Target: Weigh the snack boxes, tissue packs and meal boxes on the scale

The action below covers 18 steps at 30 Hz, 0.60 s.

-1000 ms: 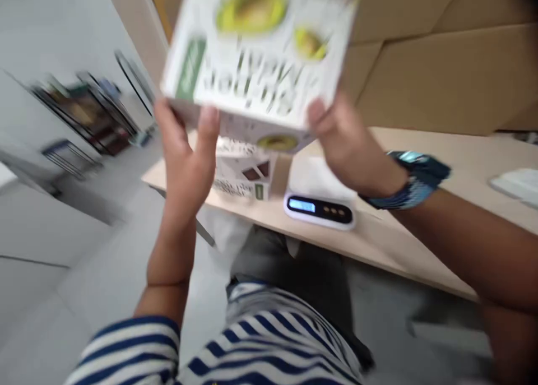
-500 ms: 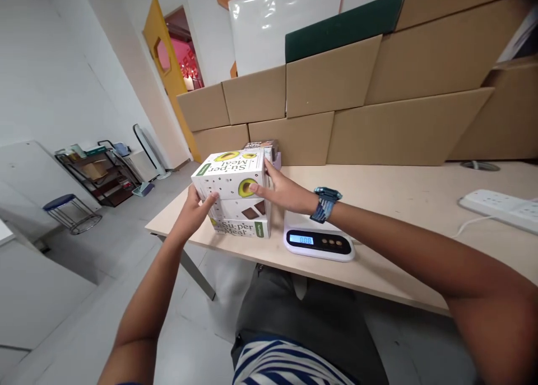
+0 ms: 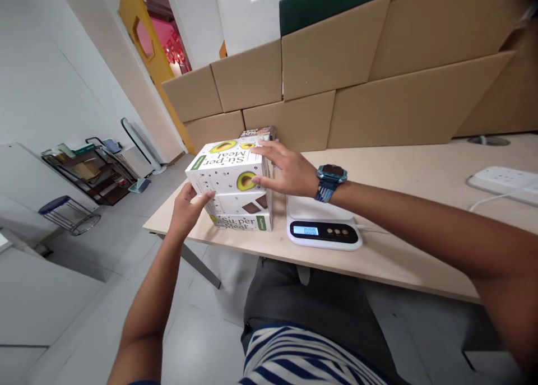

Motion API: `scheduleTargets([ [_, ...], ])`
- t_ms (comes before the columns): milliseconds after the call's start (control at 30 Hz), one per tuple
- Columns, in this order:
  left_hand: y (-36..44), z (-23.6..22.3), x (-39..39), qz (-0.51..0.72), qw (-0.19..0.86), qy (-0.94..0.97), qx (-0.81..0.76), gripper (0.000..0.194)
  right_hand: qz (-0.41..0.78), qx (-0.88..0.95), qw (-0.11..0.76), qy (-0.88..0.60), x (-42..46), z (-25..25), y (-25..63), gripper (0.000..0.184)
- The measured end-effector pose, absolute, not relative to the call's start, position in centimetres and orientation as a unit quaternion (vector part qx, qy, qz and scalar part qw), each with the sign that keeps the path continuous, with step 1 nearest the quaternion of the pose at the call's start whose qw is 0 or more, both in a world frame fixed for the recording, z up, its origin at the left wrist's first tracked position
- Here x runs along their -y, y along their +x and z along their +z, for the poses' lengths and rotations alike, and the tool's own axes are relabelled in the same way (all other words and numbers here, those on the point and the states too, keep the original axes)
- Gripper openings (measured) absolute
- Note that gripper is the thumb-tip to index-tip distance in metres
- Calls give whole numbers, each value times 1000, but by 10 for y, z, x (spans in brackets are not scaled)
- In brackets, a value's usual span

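Note:
A white meal box [image 3: 229, 169] with avocado pictures lies on top of a stack at the table's left end. Beneath it are a white box with brown squares [image 3: 237, 204] and another white meal box [image 3: 239, 222]. My left hand [image 3: 187, 208] rests at the stack's left corner, thumb and fingers apart. My right hand [image 3: 290, 169], wearing a watch, is at the top box's right end with fingers spread; whether the fingertips touch it is unclear. Under my right wrist stands a white digital scale [image 3: 323, 233], its lit display reading 0.00.
Cardboard boxes [image 3: 332, 60] form a wall along the back of the table [image 3: 399, 175]. Behind the stack sits a darker printed box [image 3: 260, 133]. A white power strip [image 3: 506, 180] with a cable lies at right. A blue-topped stool [image 3: 63, 211] stands on the floor at left.
My right hand has loosened, its fingers now spread over the top box's right end. The scale display went from 0.08 to 0.00. The box stack stays in place while the view shifts.

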<state>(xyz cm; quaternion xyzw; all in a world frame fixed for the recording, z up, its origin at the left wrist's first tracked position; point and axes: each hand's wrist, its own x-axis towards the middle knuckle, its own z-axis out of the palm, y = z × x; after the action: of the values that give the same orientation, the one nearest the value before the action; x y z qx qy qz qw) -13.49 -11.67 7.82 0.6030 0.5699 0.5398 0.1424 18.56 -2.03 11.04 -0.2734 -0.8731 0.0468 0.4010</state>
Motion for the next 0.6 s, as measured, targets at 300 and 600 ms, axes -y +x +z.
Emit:
scheduleTargets([
  [300,-131,67,114,565,81,584,-577,65,9,871,407,-274,21,110,188,79],
  [600,-129,65,112,574,57,588,-567,59,-13,873,398,-283,25,113,188,81],
])
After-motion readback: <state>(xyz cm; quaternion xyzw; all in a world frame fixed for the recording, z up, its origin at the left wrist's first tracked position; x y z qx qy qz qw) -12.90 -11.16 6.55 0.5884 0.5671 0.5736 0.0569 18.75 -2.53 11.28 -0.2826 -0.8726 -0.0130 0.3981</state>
